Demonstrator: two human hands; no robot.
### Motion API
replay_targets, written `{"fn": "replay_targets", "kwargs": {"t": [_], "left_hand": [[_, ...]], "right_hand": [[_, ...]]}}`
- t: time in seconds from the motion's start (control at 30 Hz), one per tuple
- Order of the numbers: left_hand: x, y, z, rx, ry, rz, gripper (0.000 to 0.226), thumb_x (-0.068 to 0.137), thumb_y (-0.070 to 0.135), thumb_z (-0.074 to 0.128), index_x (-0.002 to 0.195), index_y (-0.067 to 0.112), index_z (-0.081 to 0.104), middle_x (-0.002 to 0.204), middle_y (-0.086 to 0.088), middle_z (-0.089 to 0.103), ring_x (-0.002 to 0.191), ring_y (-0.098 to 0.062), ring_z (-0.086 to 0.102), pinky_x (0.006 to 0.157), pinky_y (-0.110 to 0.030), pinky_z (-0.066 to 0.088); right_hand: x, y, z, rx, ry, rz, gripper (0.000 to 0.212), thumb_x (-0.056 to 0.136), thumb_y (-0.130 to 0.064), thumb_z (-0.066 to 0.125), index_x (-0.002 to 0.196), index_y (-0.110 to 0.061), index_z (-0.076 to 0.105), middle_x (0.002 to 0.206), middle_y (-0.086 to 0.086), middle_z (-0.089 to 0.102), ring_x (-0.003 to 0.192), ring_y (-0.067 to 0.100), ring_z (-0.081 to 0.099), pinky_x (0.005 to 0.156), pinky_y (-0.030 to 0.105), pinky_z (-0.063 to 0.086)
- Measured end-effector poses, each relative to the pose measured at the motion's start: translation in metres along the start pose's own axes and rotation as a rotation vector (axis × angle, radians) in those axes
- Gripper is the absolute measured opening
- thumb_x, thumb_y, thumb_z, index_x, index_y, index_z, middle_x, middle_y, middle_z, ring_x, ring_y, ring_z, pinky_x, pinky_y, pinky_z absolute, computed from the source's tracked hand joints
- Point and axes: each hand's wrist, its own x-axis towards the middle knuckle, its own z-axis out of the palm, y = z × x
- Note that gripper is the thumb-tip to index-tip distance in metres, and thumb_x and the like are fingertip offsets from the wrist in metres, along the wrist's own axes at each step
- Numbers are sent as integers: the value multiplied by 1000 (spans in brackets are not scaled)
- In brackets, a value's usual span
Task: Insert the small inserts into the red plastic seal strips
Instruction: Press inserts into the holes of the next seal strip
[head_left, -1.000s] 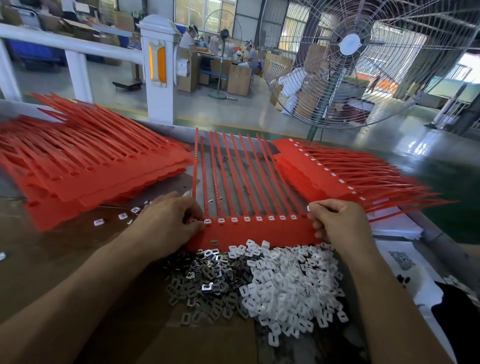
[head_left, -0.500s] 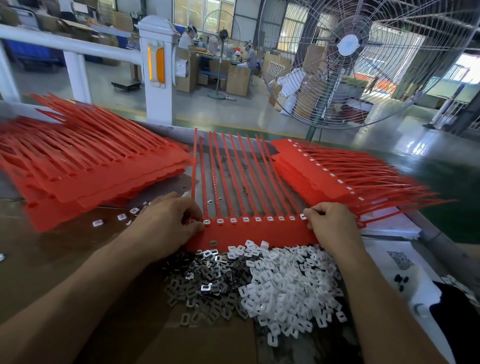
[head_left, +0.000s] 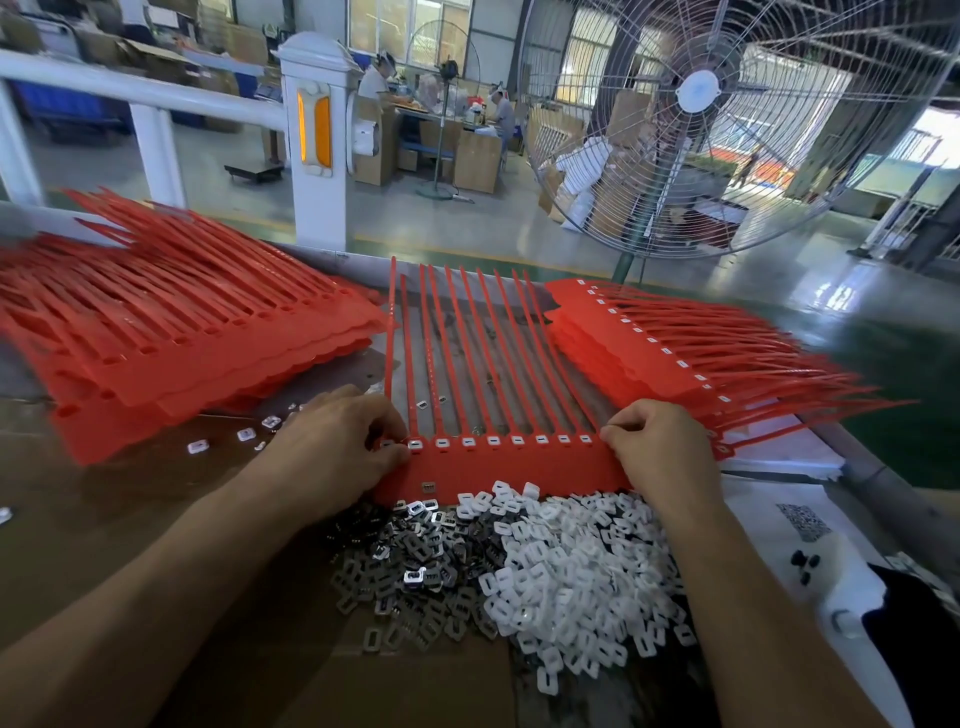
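Factory hall, brown worktable (head_left: 104, 519) | both hands (head_left: 337, 447) (head_left: 660, 447) pinch red seal strip (head_left: 519, 467) ends

Left arm: bare forearm enters from the lower left and runs up toward the centre, wrist straight.
Left hand (head_left: 337, 441): back up, knuckles raised, fingers (head_left: 387, 453) curled down and inward, their tips bunched at the hand's right edge; whether they pinch anything is hidden.
Right arm: bare forearm rises from the lower right, angled slightly leftward.
Right hand (head_left: 662, 447): back up, fingers (head_left: 615, 439) curled under, tips pressed down at its left edge.
Spacing: hands level, well apart.
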Motion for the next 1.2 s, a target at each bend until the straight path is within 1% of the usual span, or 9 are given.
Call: {"fn": "replay_targets", "kwargs": {"t": [0.13,0.23,0.33,0.57,0.63,0.77,0.9,1.07,1.2], "left_hand": [[1,0,1,-8,12,1,15,87,46,73,98,38,68,97,15,53,96,-9,54,92,-37,48],[1,-1,2,-6,17,4,15,86,46,73,98,37,68,97,14,53,97,-11,55,93,-38,49],[1,-1,2,-4,18,9,15,86,45,74,98,37,68,98,13,53,98,-12,55,93,-39,49],[0,1,0,8,11,-4,15,88,45,72,99,37,68,98,13,53,98,-12,55,93,-39,49],[-1,2,0,5,16,-2,16,88,46,72,100,37,68,98,14,53,98,-12,55,93,-40,49],[-2,1,0,16,16,11,17,87,47,72,101,38,67,99,16,52,98,-10,54,93,-39,49],[-1,0,0,14,14,14,19,87,48,71,103,38,67,100,17,52,99,-10,53,94,-39,49],[-3,1,0,21,13,12,20,88,48,70,105,38,67,103,15,53,101,-10,53,95,-39,49],[-3,2,-1,35,5,8,26,89,51,68,111,38,68,108,13,53,104,-11,52,97,-38,47]], "right_hand": [[-5,2,-3,-7,-17,-62,14,92,-21,67,88,-28,79,86,-11,74,84,13,68,78,39,58],[-9,3,-7,-68,-47,-96,21,92,-21,64,100,-29,82,96,-11,78,88,13,69,78,35,56],[-11,0,-10,-211,-89,-123,26,93,-24,61,108,-32,80,102,-11,77,87,14,68,71,31,50],[-13,-12,-11,-376,-150,-113,28,95,-23,52,104,-27,78,91,-4,76,85,23,70,78,39,59],[-15,-11,-10,-331,-112,-104,28,95,-22,52,102,-27,79,90,-4,76,83,23,70,77,39,59],[-15,-3,-11,-212,-15,-90,27,99,-32,56,117,-21,72,106,1,75,96,26,68,82,37,54],[-15,-1,-9,-273,-34,-67,31,99,-43,59,98,-17,76,85,0,72,82,25,67,76,37,55],[-13,0,-5,-192,-10,-59,31,97,-43,64,110,-16,72,106,5,71,98,27,66,86,42,55],[-9,6,-5,41,38,-17,21,94,-40,69,105,-22,71,99,-6,70,95,19,65,83,39,52]]}}
